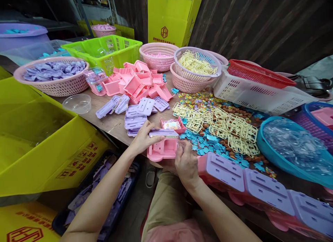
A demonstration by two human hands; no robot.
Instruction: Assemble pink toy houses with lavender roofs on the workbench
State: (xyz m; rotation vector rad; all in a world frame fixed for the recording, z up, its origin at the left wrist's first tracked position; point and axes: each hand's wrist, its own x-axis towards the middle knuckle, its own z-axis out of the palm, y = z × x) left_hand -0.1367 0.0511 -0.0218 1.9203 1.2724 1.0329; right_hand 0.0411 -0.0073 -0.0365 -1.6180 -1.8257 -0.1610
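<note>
Hands of the person meet, in the head view, at a pink case (158, 152) near the front edge of the wooden table (116, 126). The left hand (143, 139) grasps a purple panel (168, 133), which lies along the upper side of this case, and its thumb is stretched across the panel. The right hand (187, 163) has its fingers curled tightly at the right side of the case; whether they pinch something, I cannot tell. Just behind the panel is 1 pink drawer (183, 127) with a printed packet (170, 124) inside. To the left of it, purple panels (135, 121) are stacked loosely, and behind them pink parts (137, 84) make a heap. On the right side, blue pieces (201, 142) and cream frames (218, 122) are spread over the table. Nearer to the person, 3 pink cases with purple tops (225, 171) stand in 1 row, beside the right forearm. A turquoise basin (264, 150) at far right contains clear plastic pieces (293, 141).
</note>
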